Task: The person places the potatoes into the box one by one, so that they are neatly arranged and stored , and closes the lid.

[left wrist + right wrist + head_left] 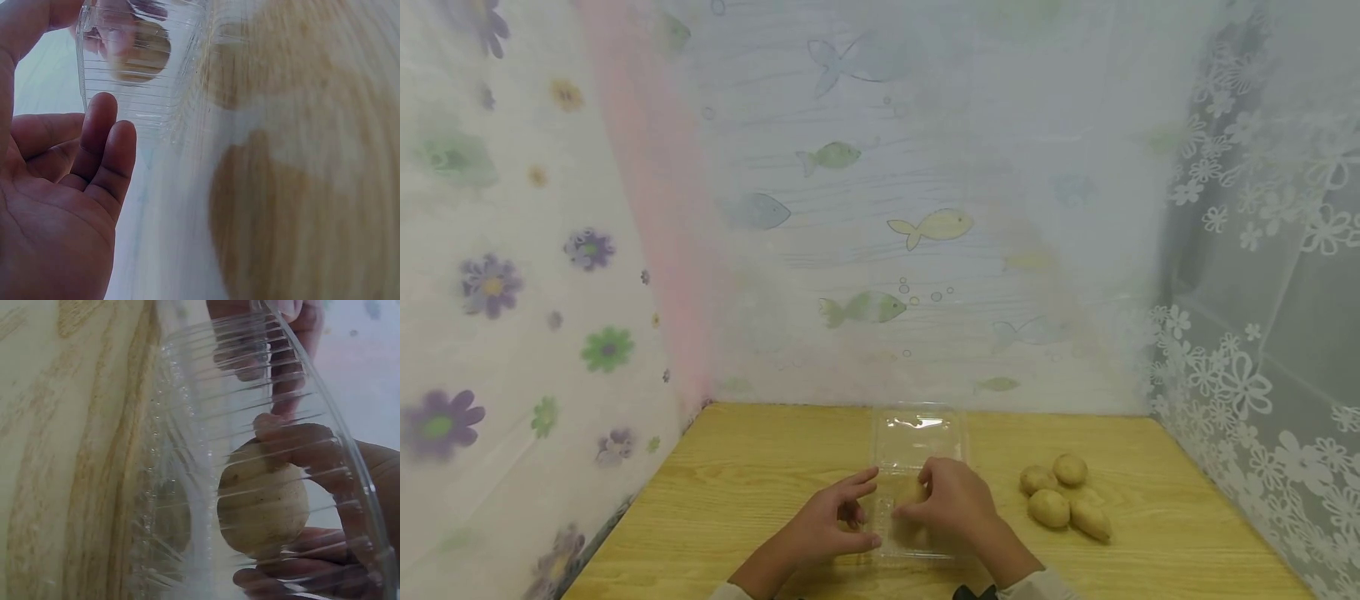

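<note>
A clear plastic clamshell box [917, 553] lies on the table with its lid [919, 433] folded back, away from me. My right hand [955, 502] reaches into the box and grips a potato [262, 503], fingers and thumb on either side of it. Through the ribbed wall in the right wrist view, the potato shows close over the box floor. At the box's left side is my left hand [831, 521], thumb and forefinger spread along the rim. Its other fingers are loosely bent in the left wrist view and hold nothing.
Several potatoes [1049, 508] sit grouped on the wooden table [737, 467] to the right of the box. Patterned sheets hang along the back [760, 333], left and right sides of the table.
</note>
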`<state>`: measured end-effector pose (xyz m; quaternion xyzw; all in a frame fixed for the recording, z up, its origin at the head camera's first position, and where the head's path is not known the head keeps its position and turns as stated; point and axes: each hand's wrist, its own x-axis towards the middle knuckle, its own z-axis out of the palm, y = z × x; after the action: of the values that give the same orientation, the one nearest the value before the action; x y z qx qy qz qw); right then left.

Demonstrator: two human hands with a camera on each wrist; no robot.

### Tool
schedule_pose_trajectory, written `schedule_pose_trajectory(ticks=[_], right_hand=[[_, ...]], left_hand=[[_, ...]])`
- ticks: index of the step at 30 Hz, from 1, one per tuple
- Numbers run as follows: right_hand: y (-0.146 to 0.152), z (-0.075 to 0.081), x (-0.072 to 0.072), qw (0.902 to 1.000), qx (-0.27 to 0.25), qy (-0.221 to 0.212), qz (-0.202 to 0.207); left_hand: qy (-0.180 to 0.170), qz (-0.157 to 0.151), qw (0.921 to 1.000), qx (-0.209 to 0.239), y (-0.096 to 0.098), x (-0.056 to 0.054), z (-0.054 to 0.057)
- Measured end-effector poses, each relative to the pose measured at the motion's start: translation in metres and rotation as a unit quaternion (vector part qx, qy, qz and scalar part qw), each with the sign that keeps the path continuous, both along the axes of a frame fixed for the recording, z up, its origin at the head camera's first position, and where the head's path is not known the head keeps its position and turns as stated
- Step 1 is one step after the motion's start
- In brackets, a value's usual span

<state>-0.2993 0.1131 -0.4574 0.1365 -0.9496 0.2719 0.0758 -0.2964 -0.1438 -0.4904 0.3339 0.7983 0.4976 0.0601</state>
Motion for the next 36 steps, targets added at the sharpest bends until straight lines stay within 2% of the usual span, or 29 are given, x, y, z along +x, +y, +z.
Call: schedule_pose_trajectory(ticks=[11, 21, 28, 36], right_hand=[[-0.001, -0.007, 0.001, 0.9994, 0.033, 0.011, 0.001], [0.000, -0.003, 0.002, 0.9980, 0.054, 0.002, 0.032], [0.005, 0.005, 0.002, 0.9939, 0.078, 0.013, 0.077], [0.005, 0.010, 0.001, 0.9943, 0.061, 0.017, 0.086]], left_hand=[[0.001, 0.001, 1.0000, 0.003, 0.001, 0.001, 0.000], [-0.004, -0.001, 1.0000, -0.003, 0.000, 0.000, 0.000], [-0.013, 0.002, 0.9999, -0.002, -0.001, 0.000, -0.001], [-0.008, 0.005, 0.9999, -0.003, 0.000, 0.001, 0.001]])
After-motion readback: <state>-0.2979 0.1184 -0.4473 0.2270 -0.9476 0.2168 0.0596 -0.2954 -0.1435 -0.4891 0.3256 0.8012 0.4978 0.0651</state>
